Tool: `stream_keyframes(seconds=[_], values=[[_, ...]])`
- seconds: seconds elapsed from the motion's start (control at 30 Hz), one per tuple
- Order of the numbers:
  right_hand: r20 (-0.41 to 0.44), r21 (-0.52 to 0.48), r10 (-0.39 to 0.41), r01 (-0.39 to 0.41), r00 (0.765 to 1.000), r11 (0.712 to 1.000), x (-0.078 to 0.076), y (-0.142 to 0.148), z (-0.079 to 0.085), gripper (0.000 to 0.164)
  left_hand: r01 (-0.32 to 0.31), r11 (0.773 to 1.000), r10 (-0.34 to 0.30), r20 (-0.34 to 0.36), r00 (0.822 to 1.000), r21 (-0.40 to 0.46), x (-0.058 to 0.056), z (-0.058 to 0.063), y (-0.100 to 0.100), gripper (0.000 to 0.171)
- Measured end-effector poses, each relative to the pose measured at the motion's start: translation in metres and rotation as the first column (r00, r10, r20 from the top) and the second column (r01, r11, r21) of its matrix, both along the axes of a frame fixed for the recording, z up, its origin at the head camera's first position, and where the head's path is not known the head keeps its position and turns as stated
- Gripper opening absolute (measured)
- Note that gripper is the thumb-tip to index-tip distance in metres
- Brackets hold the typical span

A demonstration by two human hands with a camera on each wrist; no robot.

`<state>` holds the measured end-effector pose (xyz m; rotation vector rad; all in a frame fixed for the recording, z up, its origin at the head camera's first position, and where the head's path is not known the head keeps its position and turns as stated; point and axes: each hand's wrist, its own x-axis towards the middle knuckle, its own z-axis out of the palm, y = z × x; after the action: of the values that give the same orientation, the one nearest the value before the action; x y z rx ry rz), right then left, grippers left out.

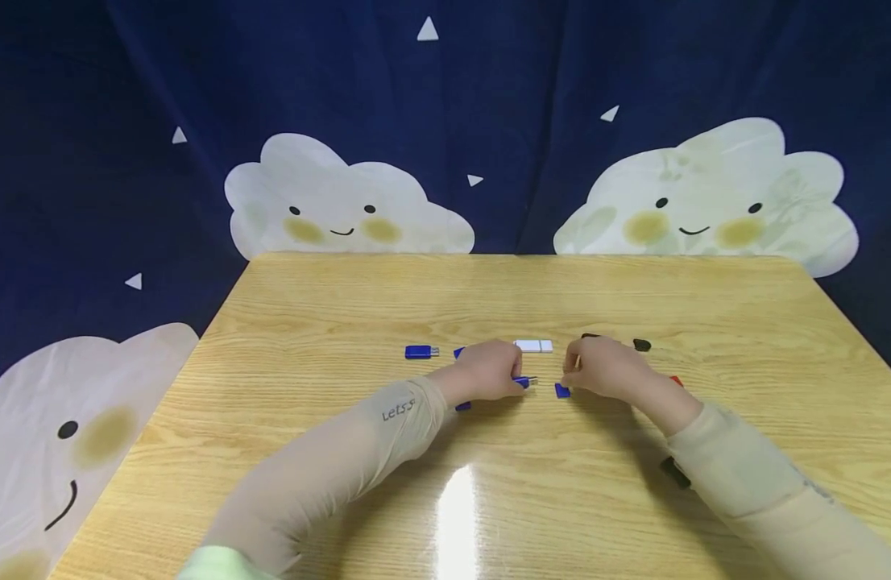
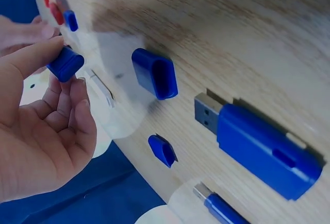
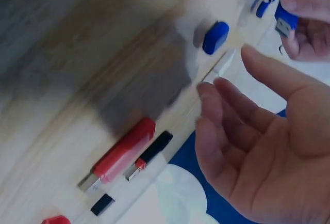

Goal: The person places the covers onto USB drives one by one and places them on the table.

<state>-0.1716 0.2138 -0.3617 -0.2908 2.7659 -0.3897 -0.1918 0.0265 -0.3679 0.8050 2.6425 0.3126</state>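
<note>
My left hand (image 1: 492, 370) pinches a blue USB stick (image 2: 66, 65) between thumb and fingers, its metal plug pointing right. To the right, a blue cap (image 1: 562, 391) lies on the wooden table. My right hand (image 1: 605, 369) is just above and beside that cap; in the right wrist view its fingers are relaxed and apart from the cap, holding nothing. Near my left wrist lie two more blue caps, one larger (image 2: 154, 74) and one smaller (image 2: 162, 150), with an uncapped blue stick (image 2: 268, 152) whose body my arm hides in the head view.
Another uncapped blue USB stick (image 1: 419, 352) lies at the left. A white stick (image 1: 535, 345) is behind the hands. On the right are a red stick (image 3: 124, 152), a black stick (image 3: 157, 146), a black cap (image 3: 103, 204) and a red cap (image 3: 55, 220). A black piece (image 1: 675, 473) sits by my right forearm.
</note>
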Motion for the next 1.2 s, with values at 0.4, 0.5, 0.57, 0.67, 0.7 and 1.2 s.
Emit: stream_keyframes(seconds=[0.4,0.5,0.57,0.67,0.7,1.2], values=[[0.033,0.0,0.059,-0.059,0.998,0.998,0.001,-0.005,-0.016,0.02,0.022,0.999,-0.022,-0.007,1.0,0.024,0.007,0.004,-0.002,0.021],[0.035,-0.021,0.064,-0.063,0.997,0.998,0.001,-0.005,-0.018,0.022,0.027,0.999,-0.026,-0.007,1.0,0.02,0.008,0.004,-0.002,0.02],[0.038,-0.035,0.063,-0.062,0.997,0.997,0.001,-0.005,-0.019,0.023,0.027,1.0,-0.027,-0.009,1.0,0.015,0.008,0.003,-0.002,0.02],[0.038,-0.045,0.057,-0.056,0.998,0.997,0.002,-0.005,-0.02,0.023,0.025,1.0,-0.025,-0.011,1.0,0.011,0.009,0.003,-0.002,0.02],[0.037,-0.046,0.055,-0.053,0.998,0.998,0.002,-0.005,-0.02,0.023,0.025,1.0,-0.025,-0.014,1.0,0.008,0.009,0.003,-0.002,0.02],[-0.025,-0.146,0.028,-0.032,0.999,0.989,0.007,-0.005,-0.017,0.023,0.018,0.998,-0.019,0.017,1.0,0.056,0.01,0.01,-0.009,0.021]])
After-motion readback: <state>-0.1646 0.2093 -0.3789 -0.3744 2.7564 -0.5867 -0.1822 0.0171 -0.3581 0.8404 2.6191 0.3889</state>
